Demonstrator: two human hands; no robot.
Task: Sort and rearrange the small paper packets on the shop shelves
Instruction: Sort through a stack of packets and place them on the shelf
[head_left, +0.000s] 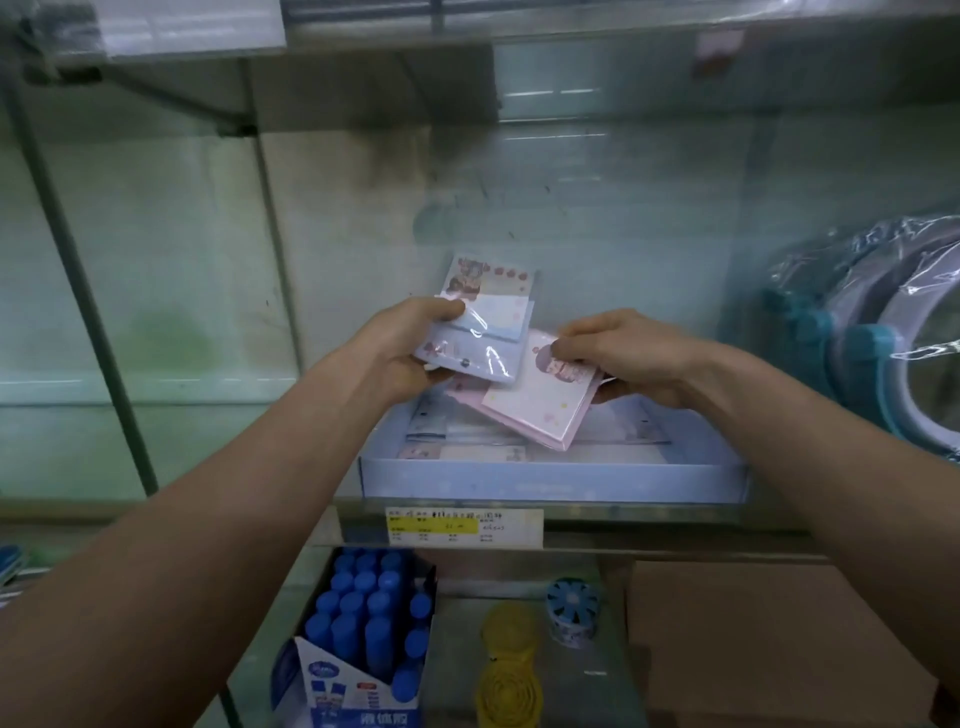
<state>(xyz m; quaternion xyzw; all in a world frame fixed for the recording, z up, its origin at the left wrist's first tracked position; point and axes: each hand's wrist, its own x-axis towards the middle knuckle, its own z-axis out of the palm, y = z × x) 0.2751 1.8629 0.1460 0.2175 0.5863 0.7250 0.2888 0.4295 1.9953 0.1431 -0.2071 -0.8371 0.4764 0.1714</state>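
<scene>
Packets (465, 453) in tray (550, 482) above bottle box (363, 623)

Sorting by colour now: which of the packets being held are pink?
The pink packets pinched in the right hand, tilted over the blue tray. The pale blue packets are in the left hand.

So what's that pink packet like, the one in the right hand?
The pink packet is flat, pale pink paper with tiny flowers and a cartoon figure at its top, seemingly in clear wrap. The right hand pinches its top end in its fingers. It hangs tilted above the blue tray, one corner tucked under the blue packets.
</scene>
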